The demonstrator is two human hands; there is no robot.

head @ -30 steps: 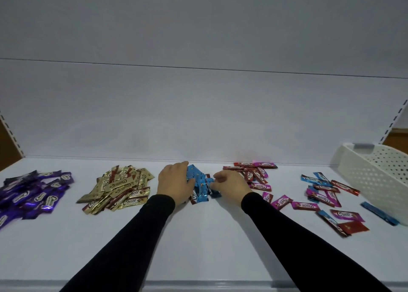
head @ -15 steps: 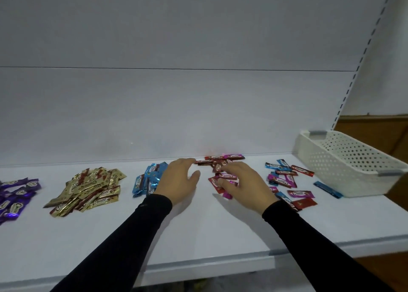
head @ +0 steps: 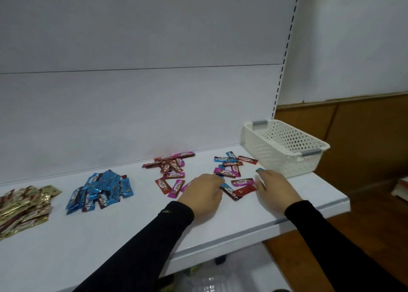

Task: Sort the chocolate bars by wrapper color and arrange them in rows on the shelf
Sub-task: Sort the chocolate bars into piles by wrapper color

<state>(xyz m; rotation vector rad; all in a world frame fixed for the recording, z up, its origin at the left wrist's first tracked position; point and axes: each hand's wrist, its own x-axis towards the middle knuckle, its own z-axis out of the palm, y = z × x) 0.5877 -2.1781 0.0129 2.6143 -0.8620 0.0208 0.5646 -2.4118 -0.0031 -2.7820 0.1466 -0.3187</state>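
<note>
Sorted piles lie along the white shelf [head: 132, 232]: gold bars [head: 24, 205] at the left, then blue bars [head: 101, 188], then red and pink bars [head: 172, 172]. A mixed pile [head: 231, 170] of blue, red and pink bars sits in front of the basket. My left hand [head: 203, 192] lies at that pile's left edge, its fingertips bent down beside a blue bar [head: 228, 191]. My right hand [head: 276, 187] rests over another blue bar [head: 261, 170]; only the bar's tip shows past the fingertips. Whether either hand grips a bar is hidden.
A white perforated basket [head: 287, 152] stands at the shelf's right end, close behind my right hand. The shelf's front edge [head: 242, 243] runs just under my forearms. Brown wall panelling and floor lie beyond the right end.
Both hands left the blue pile and moved right, past the red and pink bars, to the mixed pile by the basket. The view turned right, and the purple pile dropped out of sight.
</note>
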